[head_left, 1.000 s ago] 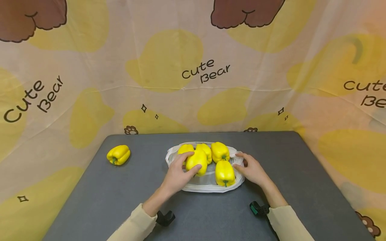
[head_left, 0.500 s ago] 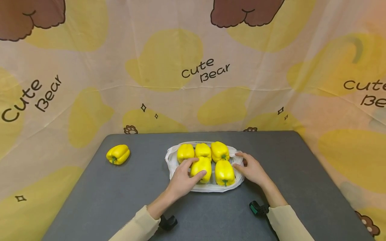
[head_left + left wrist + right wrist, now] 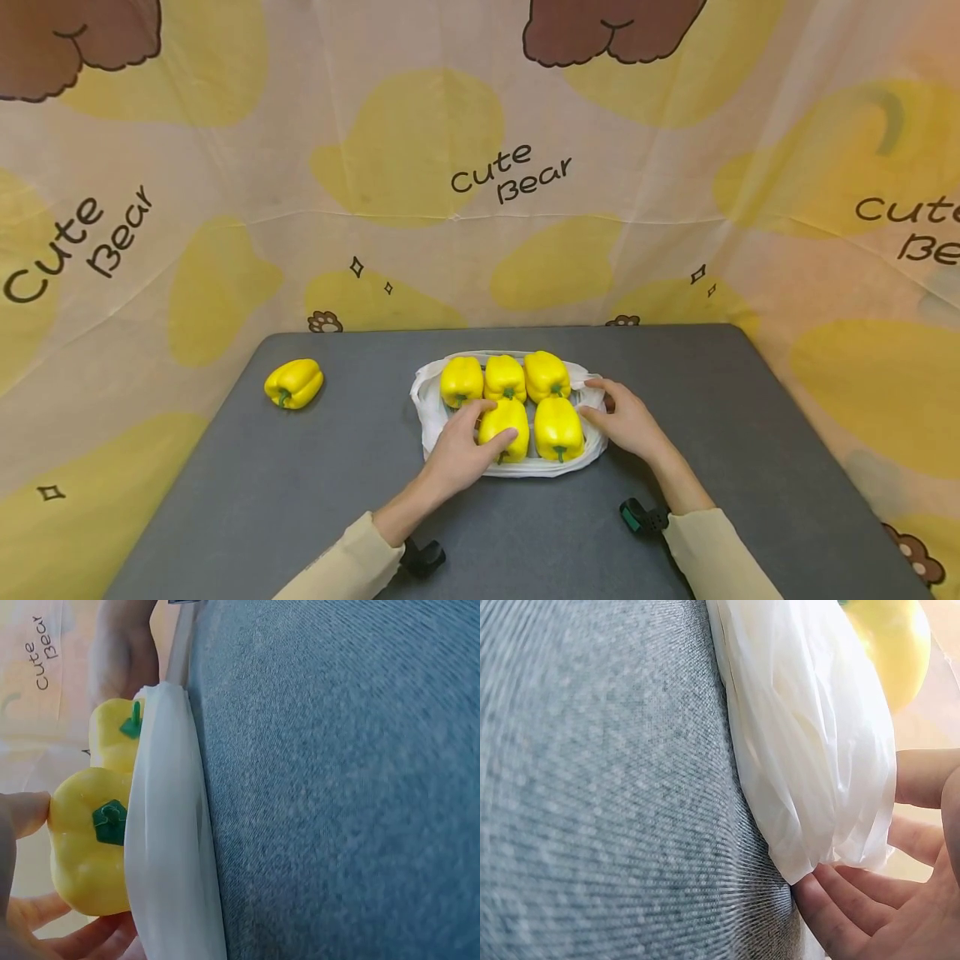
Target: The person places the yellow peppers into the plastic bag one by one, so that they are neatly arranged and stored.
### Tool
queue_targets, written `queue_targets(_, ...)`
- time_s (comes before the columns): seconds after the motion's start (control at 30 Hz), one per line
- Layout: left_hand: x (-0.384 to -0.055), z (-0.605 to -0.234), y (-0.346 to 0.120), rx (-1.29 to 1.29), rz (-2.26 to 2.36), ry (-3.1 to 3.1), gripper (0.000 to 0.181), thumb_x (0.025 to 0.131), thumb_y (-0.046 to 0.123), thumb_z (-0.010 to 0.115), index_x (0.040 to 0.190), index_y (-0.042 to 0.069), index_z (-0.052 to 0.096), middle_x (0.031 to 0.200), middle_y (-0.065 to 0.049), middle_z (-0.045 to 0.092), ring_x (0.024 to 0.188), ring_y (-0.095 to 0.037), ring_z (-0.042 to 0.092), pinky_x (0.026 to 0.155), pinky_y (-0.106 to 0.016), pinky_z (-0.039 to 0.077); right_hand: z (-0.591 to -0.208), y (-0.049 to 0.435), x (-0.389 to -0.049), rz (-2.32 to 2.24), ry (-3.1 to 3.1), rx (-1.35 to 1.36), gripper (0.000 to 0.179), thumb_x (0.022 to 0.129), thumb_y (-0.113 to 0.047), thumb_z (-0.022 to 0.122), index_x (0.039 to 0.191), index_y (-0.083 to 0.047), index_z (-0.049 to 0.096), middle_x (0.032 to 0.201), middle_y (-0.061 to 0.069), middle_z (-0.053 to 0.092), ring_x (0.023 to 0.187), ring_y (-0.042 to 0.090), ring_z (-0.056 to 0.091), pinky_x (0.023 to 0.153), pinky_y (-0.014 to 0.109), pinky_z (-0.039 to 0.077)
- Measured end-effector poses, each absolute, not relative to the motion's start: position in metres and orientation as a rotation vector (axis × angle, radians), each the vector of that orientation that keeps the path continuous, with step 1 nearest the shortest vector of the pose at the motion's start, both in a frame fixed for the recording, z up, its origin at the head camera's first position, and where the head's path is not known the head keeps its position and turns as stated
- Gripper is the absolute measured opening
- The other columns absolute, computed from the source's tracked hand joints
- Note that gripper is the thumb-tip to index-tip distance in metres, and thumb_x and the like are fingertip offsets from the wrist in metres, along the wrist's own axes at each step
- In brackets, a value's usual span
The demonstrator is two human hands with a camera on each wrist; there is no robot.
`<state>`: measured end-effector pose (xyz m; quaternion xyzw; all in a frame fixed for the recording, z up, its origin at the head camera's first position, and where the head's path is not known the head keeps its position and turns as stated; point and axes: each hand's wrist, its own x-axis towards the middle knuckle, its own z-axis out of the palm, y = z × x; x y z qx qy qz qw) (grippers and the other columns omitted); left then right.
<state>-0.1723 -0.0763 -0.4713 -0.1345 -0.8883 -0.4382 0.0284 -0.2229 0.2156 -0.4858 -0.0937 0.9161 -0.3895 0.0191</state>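
Note:
A yellow bell pepper (image 3: 508,427) sits at the front of a white plastic bag (image 3: 432,417) whose rim is rolled down, its stem toward the person. Thumb and fingers of my left hand (image 3: 459,448) grip it from the left; the left wrist view shows the pepper (image 3: 88,851) between them, low against the bag's side. At the bag's right end, my right hand (image 3: 626,421) holds the rim, thumb on the inner side. In the right wrist view its fingers lie against the crumpled bag wall (image 3: 810,750). Several other bell peppers (image 3: 558,427) stand in the bag, upper ones behind.
One more yellow bell pepper (image 3: 294,384) lies by itself at the back left of the dark grey table (image 3: 337,442). A patterned cloth (image 3: 420,150) hangs behind the table and along both sides.
My left hand has moved the pepper right and toward the person, lowering it into the bag beside the front right pepper. The right hand has stayed at the rim.

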Motion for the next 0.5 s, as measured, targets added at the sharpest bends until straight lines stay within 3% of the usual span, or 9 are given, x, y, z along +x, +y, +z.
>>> queue_targets(0.23,-0.1723,-0.4735,-0.0722,-0.359,-1.366,-2.774,0.063,0.092,0.053,0.069,0.133,0.006,0.058,0.127,-0.01,0.063,0.11,-0.026,0.057,0.094,-0.048,0.047,-0.4856,0.2147,-0.2221,-1.207,2.844,-0.282,0.059,0.096,-0.032,0.069,0.144,-0.001,0.053,0.147,0.024,0.049,0.114,0.039,0.057,0.096,0.056,0.049)
queue_targets(0.5,-0.1738,-0.4746,-0.0706,-0.342,-1.417,-2.813,0.069,0.092,0.056,0.068,0.138,0.007,0.055,0.128,-0.01,0.06,0.101,-0.021,0.057,0.088,-0.041,0.05,-0.4852,0.216,-0.2217,-1.203,2.842,-0.286,0.058,0.096,-0.032,0.068,0.143,-0.002,0.053,0.149,0.025,0.047,0.115,0.039,0.057,0.098,0.057,0.049)
